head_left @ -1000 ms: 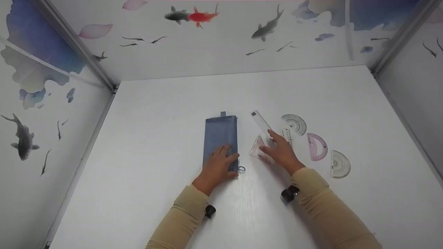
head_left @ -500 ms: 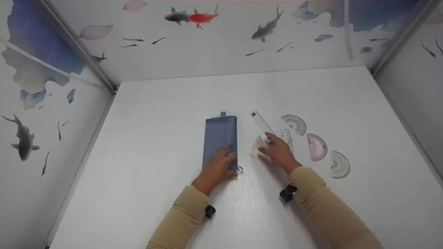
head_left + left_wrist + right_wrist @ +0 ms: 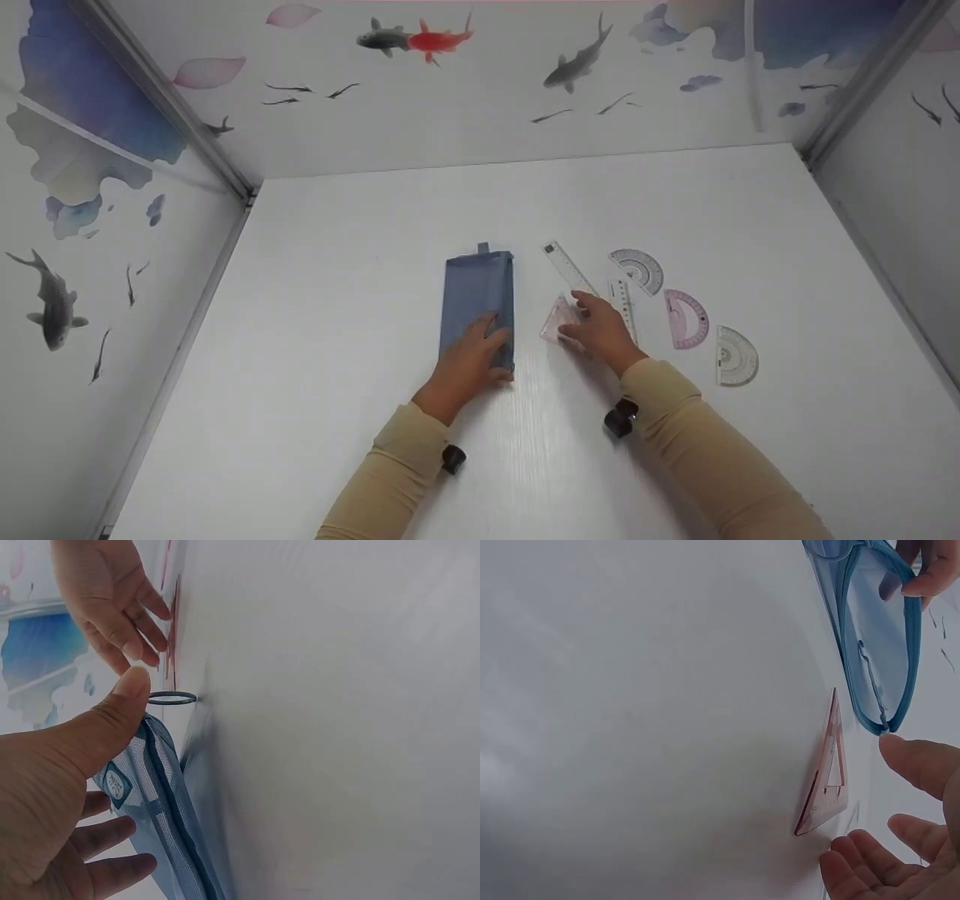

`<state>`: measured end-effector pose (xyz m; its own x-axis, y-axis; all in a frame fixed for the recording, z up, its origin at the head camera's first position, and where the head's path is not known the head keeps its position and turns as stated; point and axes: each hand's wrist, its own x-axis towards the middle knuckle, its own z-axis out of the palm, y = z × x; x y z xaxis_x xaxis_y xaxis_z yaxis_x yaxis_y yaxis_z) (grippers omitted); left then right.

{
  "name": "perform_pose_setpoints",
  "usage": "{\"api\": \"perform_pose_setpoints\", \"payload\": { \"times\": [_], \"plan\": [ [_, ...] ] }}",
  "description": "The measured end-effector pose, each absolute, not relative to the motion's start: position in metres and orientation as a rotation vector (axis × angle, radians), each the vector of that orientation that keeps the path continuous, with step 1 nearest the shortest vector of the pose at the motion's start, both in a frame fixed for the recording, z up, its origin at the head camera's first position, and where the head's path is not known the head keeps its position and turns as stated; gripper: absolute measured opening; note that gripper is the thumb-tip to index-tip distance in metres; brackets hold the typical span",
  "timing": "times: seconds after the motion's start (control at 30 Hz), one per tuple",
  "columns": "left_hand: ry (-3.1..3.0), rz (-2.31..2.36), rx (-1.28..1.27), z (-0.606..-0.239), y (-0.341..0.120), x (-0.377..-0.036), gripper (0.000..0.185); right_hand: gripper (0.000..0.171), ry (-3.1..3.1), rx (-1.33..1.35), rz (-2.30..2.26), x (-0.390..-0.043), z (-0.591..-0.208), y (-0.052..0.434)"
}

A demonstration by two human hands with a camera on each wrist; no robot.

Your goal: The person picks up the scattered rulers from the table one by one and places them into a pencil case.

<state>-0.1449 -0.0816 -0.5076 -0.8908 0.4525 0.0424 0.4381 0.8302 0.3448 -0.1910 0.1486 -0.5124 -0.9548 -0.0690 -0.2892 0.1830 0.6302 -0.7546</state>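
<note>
Bench (image 3: 360,247) comes first, white and wide, with fish pictures on the walls around it. On it lies a blue mesh pencil pouch (image 3: 478,296), long and flat. The person's left hand (image 3: 465,364) rests on the near end of the pouch, fingers curled round its edge and lifting the open mouth a little. A small zipper ring (image 3: 172,697) sticks out just past the thumb.

Just beside the pouch lies a pink set square (image 3: 559,319). The right hand (image 3: 604,334) sits over it, fingers (image 3: 919,765) spread apart and loose, tips touching or very near the square. I cannot tell if they grip it.

A clear ruler (image 3: 566,266) and three protractors (image 3: 684,316) lie further right.

The square is thin and flat on the bench, so I think it could slip from the fingers. The pouch mouth is floppy and could fall closed.
</note>
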Motion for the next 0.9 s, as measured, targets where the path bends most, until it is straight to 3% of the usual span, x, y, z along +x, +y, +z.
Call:
{"api": "perform_pose_setpoints", "payload": {
  "times": [0.9],
  "plan": [
    [2.920,0.608,0.682,-0.5098,-0.0837,-0.1455,0.063,0.069,2.712,0.114,-1.006,-0.1890,-0.5213,0.1402]
  ]
}}
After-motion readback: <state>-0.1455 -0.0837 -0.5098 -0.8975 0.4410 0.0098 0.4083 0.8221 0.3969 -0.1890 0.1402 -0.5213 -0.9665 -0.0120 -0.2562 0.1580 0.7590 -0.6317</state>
